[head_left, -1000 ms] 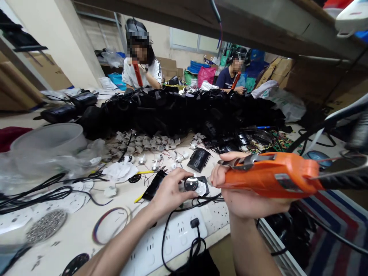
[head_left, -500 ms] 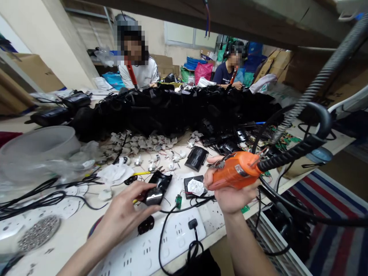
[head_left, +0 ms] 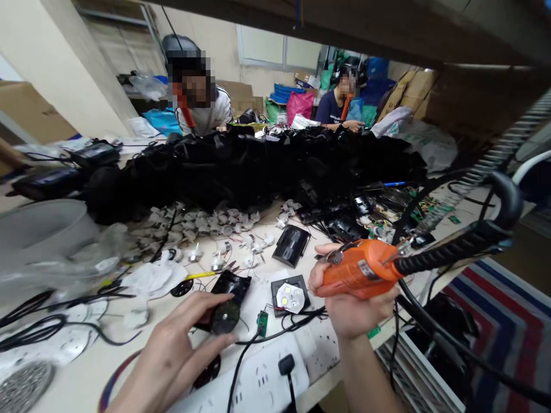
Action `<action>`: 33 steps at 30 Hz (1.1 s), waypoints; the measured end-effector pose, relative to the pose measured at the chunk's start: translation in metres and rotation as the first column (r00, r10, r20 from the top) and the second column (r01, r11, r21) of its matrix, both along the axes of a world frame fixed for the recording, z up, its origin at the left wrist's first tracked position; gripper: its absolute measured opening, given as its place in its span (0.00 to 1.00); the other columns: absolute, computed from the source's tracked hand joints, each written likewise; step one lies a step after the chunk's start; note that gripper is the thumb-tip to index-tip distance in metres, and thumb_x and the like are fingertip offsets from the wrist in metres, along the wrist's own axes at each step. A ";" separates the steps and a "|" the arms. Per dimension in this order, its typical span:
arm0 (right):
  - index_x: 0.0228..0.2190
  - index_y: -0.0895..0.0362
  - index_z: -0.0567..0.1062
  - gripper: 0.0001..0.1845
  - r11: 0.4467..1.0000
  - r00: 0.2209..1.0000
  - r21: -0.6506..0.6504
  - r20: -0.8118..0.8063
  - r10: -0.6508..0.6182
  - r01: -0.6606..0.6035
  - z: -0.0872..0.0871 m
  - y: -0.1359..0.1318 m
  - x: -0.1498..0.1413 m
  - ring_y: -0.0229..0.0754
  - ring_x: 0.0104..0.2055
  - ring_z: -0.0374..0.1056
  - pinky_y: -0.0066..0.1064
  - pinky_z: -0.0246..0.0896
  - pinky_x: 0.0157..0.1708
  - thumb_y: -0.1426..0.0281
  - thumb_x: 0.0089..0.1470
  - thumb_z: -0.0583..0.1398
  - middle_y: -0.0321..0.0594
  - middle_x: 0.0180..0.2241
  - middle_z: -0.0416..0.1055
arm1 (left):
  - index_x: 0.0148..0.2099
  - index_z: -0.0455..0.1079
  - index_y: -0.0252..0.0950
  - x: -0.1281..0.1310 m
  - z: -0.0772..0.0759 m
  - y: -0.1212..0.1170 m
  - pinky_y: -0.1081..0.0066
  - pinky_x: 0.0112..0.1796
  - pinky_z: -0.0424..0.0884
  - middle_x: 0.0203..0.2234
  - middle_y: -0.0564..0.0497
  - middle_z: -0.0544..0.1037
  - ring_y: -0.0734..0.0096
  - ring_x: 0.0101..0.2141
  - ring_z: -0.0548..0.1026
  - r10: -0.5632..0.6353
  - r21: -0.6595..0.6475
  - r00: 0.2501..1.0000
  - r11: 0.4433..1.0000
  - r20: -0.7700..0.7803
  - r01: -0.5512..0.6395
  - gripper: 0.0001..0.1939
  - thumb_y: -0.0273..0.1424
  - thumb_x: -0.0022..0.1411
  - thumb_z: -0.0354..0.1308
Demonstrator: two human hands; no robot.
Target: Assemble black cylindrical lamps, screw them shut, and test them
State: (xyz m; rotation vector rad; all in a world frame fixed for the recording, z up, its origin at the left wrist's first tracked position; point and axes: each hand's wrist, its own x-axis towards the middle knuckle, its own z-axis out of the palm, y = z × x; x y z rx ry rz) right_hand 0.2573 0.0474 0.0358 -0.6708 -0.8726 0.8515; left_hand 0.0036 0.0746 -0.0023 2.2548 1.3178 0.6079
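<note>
My left hand (head_left: 178,338) has its thumb and fingers around a glossy black plastic housing (head_left: 235,287), whose round dark end with a small central screw faces me. In my right hand (head_left: 357,315) is an orange electric screwdriver (head_left: 361,269), held level with its corded end to the right; its tip is hidden behind the hand. Between the hands, a white LED plate (head_left: 291,296) rests on a black square part. A small green circuit board (head_left: 262,323) lies on wires beside it. Another black plastic shell (head_left: 291,245) sits farther back.
A long heap of black parts (head_left: 258,166) spans the table, with small white motor-like parts (head_left: 206,221) before it. A white power strip (head_left: 258,373) lies at the near edge. A tub (head_left: 47,229) stands left. A coiled spring cable (head_left: 486,155) hangs right. Two people work opposite.
The black housing has turned in my left hand, so its round end now faces me. My right hand still holds the screwdriver. The camera view has shifted slightly.
</note>
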 end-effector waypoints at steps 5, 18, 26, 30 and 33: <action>0.32 0.55 0.74 0.31 0.997 0.998 -0.027 0.020 -0.065 0.066 -0.010 0.009 0.006 0.38 0.18 0.61 0.31 0.57 0.15 0.40 0.49 0.53 0.41 0.28 0.72 | 0.50 0.73 0.43 0.022 -0.005 0.021 0.69 0.37 0.74 0.42 0.48 0.78 0.59 0.41 0.77 -0.007 0.009 0.998 1.000 0.061 0.007 0.23 0.45 0.53 0.63; 0.36 0.58 0.74 0.40 0.974 0.976 -0.133 0.144 -0.165 0.185 -0.027 0.013 0.011 0.39 0.17 0.58 0.30 0.54 0.16 0.35 0.48 0.48 0.34 0.16 0.64 | 0.49 0.73 0.42 0.041 -0.008 0.023 0.64 0.39 0.73 0.38 0.48 0.78 0.58 0.40 0.76 -0.048 -0.030 0.996 0.998 0.074 0.050 0.22 0.43 0.53 0.64; 0.22 0.56 0.70 0.37 0.964 0.968 -0.165 0.176 -0.179 0.208 -0.037 0.016 0.011 0.38 0.18 0.61 0.30 0.55 0.17 0.36 0.51 0.45 0.36 0.17 0.65 | 0.50 0.73 0.40 0.048 -0.005 0.012 0.63 0.38 0.70 0.34 0.49 0.73 0.60 0.37 0.73 -0.008 -0.124 0.999 0.992 0.037 0.012 0.21 0.37 0.53 0.63; 0.32 0.58 0.73 0.37 0.962 0.967 -0.162 0.171 -0.190 0.218 -0.038 0.018 0.011 0.39 0.19 0.62 0.31 0.58 0.19 0.37 0.52 0.47 0.35 0.17 0.66 | 0.50 0.73 0.40 0.048 -0.006 0.007 0.62 0.40 0.69 0.35 0.49 0.72 0.60 0.38 0.72 0.043 -0.221 0.997 0.975 0.067 -0.027 0.22 0.36 0.51 0.65; 0.38 0.58 0.73 0.38 0.960 0.963 -0.161 0.180 -0.200 0.229 -0.038 0.018 0.010 0.40 0.19 0.63 0.31 0.59 0.19 0.37 0.52 0.47 0.34 0.18 0.67 | 0.49 0.73 0.40 0.048 -0.006 0.003 0.64 0.38 0.69 0.36 0.49 0.72 0.62 0.37 0.71 0.065 -0.278 0.993 0.960 0.094 -0.037 0.22 0.36 0.51 0.65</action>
